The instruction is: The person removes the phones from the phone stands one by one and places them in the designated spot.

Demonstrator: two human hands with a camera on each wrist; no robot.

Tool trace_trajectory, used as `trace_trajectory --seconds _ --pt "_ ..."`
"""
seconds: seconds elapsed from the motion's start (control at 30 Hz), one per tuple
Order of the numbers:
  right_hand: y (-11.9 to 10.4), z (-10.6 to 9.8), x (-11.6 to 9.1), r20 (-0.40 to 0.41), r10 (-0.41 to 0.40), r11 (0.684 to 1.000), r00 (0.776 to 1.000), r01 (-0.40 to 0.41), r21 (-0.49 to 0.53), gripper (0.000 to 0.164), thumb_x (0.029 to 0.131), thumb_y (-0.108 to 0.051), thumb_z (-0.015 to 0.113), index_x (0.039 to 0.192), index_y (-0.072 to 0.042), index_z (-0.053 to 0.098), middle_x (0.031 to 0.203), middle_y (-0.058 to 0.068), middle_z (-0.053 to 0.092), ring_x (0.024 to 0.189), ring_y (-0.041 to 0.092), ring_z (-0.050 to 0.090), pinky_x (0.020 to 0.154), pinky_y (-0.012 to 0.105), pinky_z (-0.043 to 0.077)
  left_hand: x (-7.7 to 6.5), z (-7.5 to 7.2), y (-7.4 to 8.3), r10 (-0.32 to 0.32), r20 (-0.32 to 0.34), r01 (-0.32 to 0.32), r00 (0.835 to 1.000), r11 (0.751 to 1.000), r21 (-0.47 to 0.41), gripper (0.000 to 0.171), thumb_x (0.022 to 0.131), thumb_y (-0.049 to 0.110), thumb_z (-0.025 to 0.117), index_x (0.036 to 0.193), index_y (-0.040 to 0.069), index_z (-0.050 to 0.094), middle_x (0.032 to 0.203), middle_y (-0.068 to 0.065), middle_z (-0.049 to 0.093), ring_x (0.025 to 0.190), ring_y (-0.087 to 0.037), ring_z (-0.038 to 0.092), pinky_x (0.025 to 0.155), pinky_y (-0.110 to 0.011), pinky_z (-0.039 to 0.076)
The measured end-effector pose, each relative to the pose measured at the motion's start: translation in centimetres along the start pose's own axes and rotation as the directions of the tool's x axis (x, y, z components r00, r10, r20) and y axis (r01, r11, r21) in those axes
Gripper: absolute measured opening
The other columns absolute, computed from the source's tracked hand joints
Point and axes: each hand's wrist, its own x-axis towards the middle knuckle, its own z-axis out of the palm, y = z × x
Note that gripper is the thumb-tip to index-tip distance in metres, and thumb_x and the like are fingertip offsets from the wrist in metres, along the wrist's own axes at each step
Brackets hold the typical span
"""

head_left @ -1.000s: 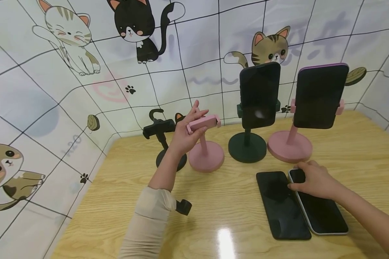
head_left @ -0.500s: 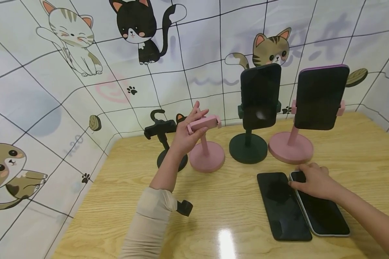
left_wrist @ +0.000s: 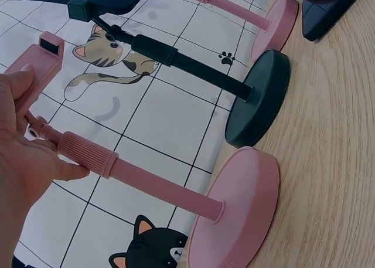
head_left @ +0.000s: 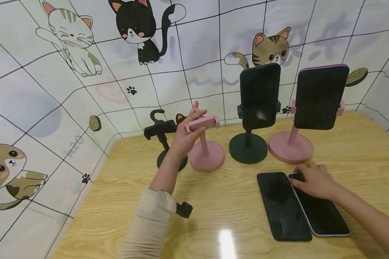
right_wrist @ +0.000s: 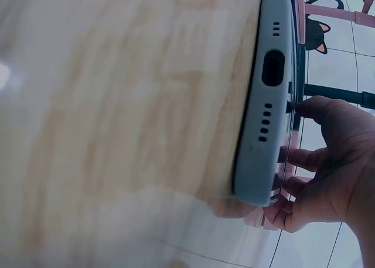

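My left hand (head_left: 185,135) grips the clamp of a pink phone stand (head_left: 207,156), thumb across its front and fingers behind. The left wrist view shows that thumb on the pink holder (left_wrist: 38,68) and the round base on the table. My right hand (head_left: 316,181) holds the far end of a phone with a pale case (head_left: 327,216), which lies screen up. Thumb and fingers are bent over its edges. In the right wrist view the case's port end (right_wrist: 266,109) faces the camera. Left of it lies a second black phone (head_left: 283,208), flat and close alongside.
A dark green stand (head_left: 247,147) and another pink stand (head_left: 290,147) each hold an upright phone at the back right. Behind my left forearm stands a small black stand (head_left: 160,129). A cat-patterned sheet (head_left: 201,43) lines the back of the wooden table (head_left: 233,201).
My right hand has shifted slightly at the far end of the pale-cased phone. The pink clamp in my left hand has moved a touch to the left. Everything else stays put.
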Motion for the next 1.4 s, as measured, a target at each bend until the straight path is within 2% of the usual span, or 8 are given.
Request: trace_trajectory --seconds 0.17,0.43,0.53,0.77,0.9,1.07,1.17,1.4 --pt "0.1 0.0 0.0 -0.025 -0.034 0.999 0.999 0.034 -0.019 0.034 0.077 -0.027 0.067 0.094 0.002 0.057 0.093 0.023 0.052 0.082 0.045 0.043 0.06 0.051 0.036 0.5 -0.4 -1.8 0.024 -0.007 -0.024 1.0 0.999 -0.048 0.043 0.086 -0.006 0.054 0.128 -0.004 0.045 0.149 0.008 0.016 0.134 -0.005 0.016 0.103 -0.036 0.03" --pt "0.1 0.1 -0.2 -0.05 -0.118 0.992 0.992 0.115 -0.057 0.034 0.076 -0.025 0.069 0.093 0.002 0.058 0.091 0.019 0.055 0.086 0.037 0.048 0.071 0.053 0.032 0.4 -0.1 -2.1 0.032 -0.049 -0.038 0.998 0.991 -0.128 0.045 0.085 -0.006 0.055 0.129 -0.003 0.045 0.146 0.011 0.023 0.133 -0.005 0.022 0.103 -0.036 0.03" --pt "0.1 0.0 -0.2 -0.031 -0.153 0.987 0.988 0.151 -0.062 0.036 0.075 -0.026 0.07 0.094 0.002 0.058 0.092 0.018 0.056 0.088 0.037 0.049 0.072 0.053 0.033 0.3 0.1 -2.1 0.037 -0.068 -0.047 0.997 0.988 -0.149 0.048 0.084 -0.007 0.055 0.13 -0.003 0.043 0.147 0.008 0.024 0.133 -0.006 0.022 0.102 -0.037 0.031" --pt "0.1 -0.7 -0.2 0.032 -0.197 0.979 0.98 0.198 -0.051 0.044 0.073 -0.029 0.072 0.098 0.003 0.057 0.095 0.017 0.056 0.089 0.035 0.05 0.073 0.052 0.034 0.0 0.5 -2.4 0.031 -0.129 -0.049 0.991 0.989 -0.137 0.07 0.085 -0.005 0.055 0.144 0.016 0.022 0.147 0.002 0.024 0.13 -0.012 0.028 0.098 -0.039 0.036" --pt "0.2 -1.1 -0.2 0.063 -0.203 0.978 0.977 0.206 -0.042 0.047 0.072 -0.029 0.073 0.1 0.005 0.056 0.096 0.019 0.055 0.087 0.035 0.051 0.074 0.053 0.035 -0.5 0.8 -2.7 0.043 -0.144 -0.063 0.989 0.989 -0.134 0.071 0.086 -0.005 0.055 0.144 0.016 0.021 0.147 0.002 0.024 0.132 -0.01 0.024 0.099 -0.035 0.035" --pt "0.3 -1.5 -0.3 0.122 -0.195 0.98 0.973 0.199 -0.022 0.055 0.069 -0.031 0.075 0.104 0.007 0.055 0.099 0.021 0.054 0.087 0.036 0.052 0.074 0.055 0.039 -1.9 1.3 -2.8 -0.01 -0.183 -0.015 0.983 0.991 -0.135 0.067 0.088 -0.005 0.052 0.144 0.018 0.022 0.146 0.0 0.026 0.129 -0.014 0.032 0.099 -0.035 0.035" --pt "0.1 -1.8 -0.5 0.147 -0.192 0.98 0.97 0.198 -0.026 0.059 0.069 -0.033 0.076 0.106 0.008 0.054 0.102 0.024 0.053 0.089 0.039 0.052 0.075 0.056 0.04 -3.1 1.6 -2.8 -0.053 -0.22 0.04 0.974 0.997 -0.066 0.063 0.088 -0.003 0.051 0.142 0.018 0.027 0.144 0.003 0.029 0.128 -0.015 0.034 0.099 -0.039 0.035" --pt "-1.4 -2.8 -0.9 0.161 -0.231 0.971 0.959 0.238 -0.022 0.061 0.068 -0.033 0.076 0.108 0.007 0.054 0.104 0.024 0.052 0.089 0.037 0.054 0.075 0.051 0.045 -5.7 3.2 -2.6 -0.252 -0.223 0.25 0.942 0.968 -0.038 0.052 0.089 0.008 0.053 0.137 0.005 0.033 0.14 -0.009 0.035 0.125 -0.026 0.038 0.097 -0.042 0.037"
